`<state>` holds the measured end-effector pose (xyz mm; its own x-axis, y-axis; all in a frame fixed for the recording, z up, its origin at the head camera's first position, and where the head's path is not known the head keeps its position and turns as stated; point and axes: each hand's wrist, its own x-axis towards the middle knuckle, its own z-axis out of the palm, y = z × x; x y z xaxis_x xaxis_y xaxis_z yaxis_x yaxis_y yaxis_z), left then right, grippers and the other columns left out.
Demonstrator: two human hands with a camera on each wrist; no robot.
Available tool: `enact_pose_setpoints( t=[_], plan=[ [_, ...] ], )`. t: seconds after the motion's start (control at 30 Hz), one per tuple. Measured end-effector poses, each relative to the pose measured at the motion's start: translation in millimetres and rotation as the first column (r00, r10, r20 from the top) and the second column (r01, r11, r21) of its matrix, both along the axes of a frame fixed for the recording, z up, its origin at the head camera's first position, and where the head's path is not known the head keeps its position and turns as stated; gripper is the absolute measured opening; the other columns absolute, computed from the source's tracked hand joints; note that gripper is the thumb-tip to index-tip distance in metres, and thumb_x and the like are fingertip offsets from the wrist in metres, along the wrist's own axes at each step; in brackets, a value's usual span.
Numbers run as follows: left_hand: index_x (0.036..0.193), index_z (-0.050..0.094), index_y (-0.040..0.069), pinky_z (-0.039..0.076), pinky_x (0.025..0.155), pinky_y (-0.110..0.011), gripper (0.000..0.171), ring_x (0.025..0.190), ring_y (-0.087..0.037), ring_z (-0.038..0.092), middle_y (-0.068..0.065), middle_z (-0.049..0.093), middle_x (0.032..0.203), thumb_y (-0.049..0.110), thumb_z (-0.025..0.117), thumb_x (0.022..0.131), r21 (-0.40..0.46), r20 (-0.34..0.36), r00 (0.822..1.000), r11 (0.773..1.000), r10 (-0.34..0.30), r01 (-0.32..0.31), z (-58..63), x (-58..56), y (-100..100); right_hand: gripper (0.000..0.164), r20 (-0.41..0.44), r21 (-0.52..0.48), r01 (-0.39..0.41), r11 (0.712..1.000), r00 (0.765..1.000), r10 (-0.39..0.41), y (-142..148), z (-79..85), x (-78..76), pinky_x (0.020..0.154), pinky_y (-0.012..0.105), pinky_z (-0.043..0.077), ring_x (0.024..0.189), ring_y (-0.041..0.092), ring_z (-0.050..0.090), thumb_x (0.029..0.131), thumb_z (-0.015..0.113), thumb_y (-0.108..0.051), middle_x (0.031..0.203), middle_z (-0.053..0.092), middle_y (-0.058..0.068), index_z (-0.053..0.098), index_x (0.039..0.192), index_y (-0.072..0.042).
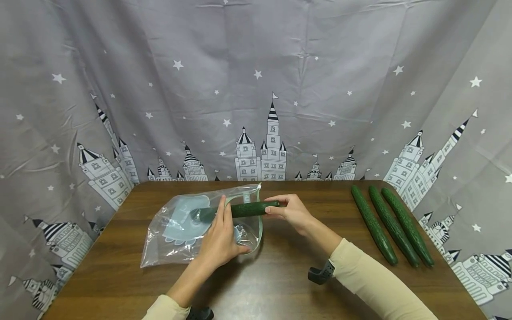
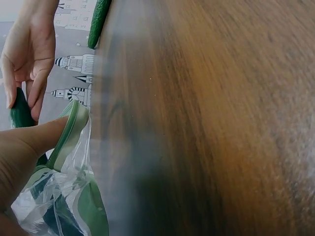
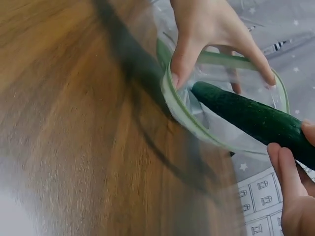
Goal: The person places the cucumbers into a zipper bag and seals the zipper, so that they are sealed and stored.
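A clear plastic zip bag [image 1: 154, 244] with a pale blue print and a green zip edge lies on its side on the left part of the table. My left hand [image 1: 220, 242] holds it at the mouth, thumb and fingers spread apart; the zip edge [image 3: 173, 101] gapes round in the right wrist view. Between the thumb and fingers of my right hand [image 1: 295, 214] is the end of a dark green cucumber [image 1: 251, 209]. The cucumber lies nearly level, its far part inside the bag and its gripped end outside.
Three more cucumbers, a left one [image 1: 374, 226], a middle one [image 1: 393, 226] and a right one [image 1: 409, 227], lie side by side on the table's right. Behind the brown wooden table [image 1: 280, 284] hangs a grey curtain [image 1: 320, 89] with castles and stars.
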<state>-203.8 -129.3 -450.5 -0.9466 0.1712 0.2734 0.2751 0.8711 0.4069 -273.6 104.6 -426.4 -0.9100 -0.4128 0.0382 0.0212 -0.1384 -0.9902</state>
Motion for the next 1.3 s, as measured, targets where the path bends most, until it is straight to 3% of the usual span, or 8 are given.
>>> enact_pose_setpoints(
  t=[0.4,0.67,0.77,0.9,0.97,1.03,1.17,1.3],
  plan=[
    [0.159,0.018,-0.007,0.043,0.109,-0.058,0.152,0.149,-0.045,0.026,-0.023,0.008,0.169,0.044,0.106,0.046,-0.02,-0.088,0.996,0.999,-0.032,0.03,-2.6,-0.7,3,0.037,0.059,-0.107,0.037,0.994,0.998,-0.031,-27,-13.9,-1.2,0.092,0.04,0.058,0.096,0.031,0.074,0.093,0.066,0.015,0.112,0.07,0.028,0.058,0.128,0.022],
    [0.157,0.024,-0.007,0.048,0.101,-0.065,0.147,0.146,-0.051,0.028,-0.022,0.01,0.17,0.044,0.106,0.045,-0.041,-0.114,0.993,0.999,-0.02,0.015,-1.6,2.0,6,0.041,0.088,-0.087,-0.136,0.987,0.986,0.143,-37,-15.9,-7.8,0.097,0.038,0.055,0.118,0.044,0.063,0.102,0.052,0.012,0.13,0.06,0.036,0.045,0.141,0.021],
    [0.156,0.026,-0.006,0.048,0.1,-0.066,0.145,0.146,-0.048,0.031,-0.021,0.01,0.17,0.043,0.106,0.046,-0.033,-0.108,0.994,0.999,-0.024,0.02,-2.0,2.6,9,0.039,0.068,-0.023,-0.13,0.991,0.989,0.131,-39,-18.0,-11.4,0.094,0.038,0.057,0.118,0.046,0.063,0.102,0.054,0.011,0.126,0.063,0.035,0.048,0.139,0.019],
    [0.156,0.026,-0.006,0.048,0.099,-0.067,0.145,0.146,-0.044,0.033,-0.021,0.01,0.169,0.043,0.106,0.046,-0.032,-0.112,0.993,0.999,-0.031,0.027,-4.1,2.3,11,0.034,-0.101,0.197,-0.003,0.98,0.995,0.024,-44,-19.5,-13.1,0.079,0.034,0.063,0.097,0.035,0.074,0.095,0.07,0.005,0.11,0.072,0.026,0.061,0.127,0.014],
    [0.157,0.025,-0.006,0.049,0.099,-0.065,0.147,0.145,-0.045,0.034,-0.021,0.011,0.169,0.043,0.106,0.045,-0.037,-0.121,0.992,0.999,-0.026,0.021,-5.6,1.3,11,0.034,-0.233,0.309,0.102,0.946,0.972,-0.029,-45,-18.1,-12.4,0.072,0.031,0.063,0.086,0.029,0.076,0.09,0.079,0.002,0.103,0.075,0.022,0.068,0.12,0.012],
    [0.158,0.022,-0.006,0.049,0.101,-0.063,0.15,0.144,-0.046,0.036,-0.021,0.011,0.169,0.043,0.107,0.045,-0.039,-0.122,0.992,0.999,-0.021,0.016,-7.1,-0.2,10,0.033,-0.367,0.398,0.217,0.892,0.928,-0.062,-43,-15.7,-11.6,0.068,0.029,0.063,0.08,0.025,0.076,0.085,0.084,-0.001,0.1,0.076,0.018,0.074,0.114,0.007],
    [0.159,0.02,-0.006,0.051,0.097,-0.064,0.151,0.141,-0.048,0.04,-0.021,0.009,0.17,0.042,0.107,0.045,-0.048,-0.101,0.995,0.999,-0.006,0.001,-9.3,-2.9,7,0.029,-0.521,0.44,0.347,0.828,0.85,-0.079,-34,-10.3,-10.8,0.071,0.027,0.062,0.083,0.023,0.077,0.082,0.087,-0.003,0.101,0.077,0.013,0.078,0.109,0.003],
    [0.161,0.018,-0.003,0.051,0.093,-0.069,0.152,0.141,-0.047,0.04,-0.017,0.007,0.171,0.041,0.107,0.046,-0.055,-0.052,0.998,0.998,0.023,-0.026,-9.9,-2.8,5,0.03,-0.543,0.422,0.323,0.847,0.838,-0.049,-21,-5.2,-11.3,0.074,0.029,0.062,0.088,0.023,0.076,0.084,0.085,-0.004,0.103,0.077,0.012,0.076,0.113,0.003]
  ],
)
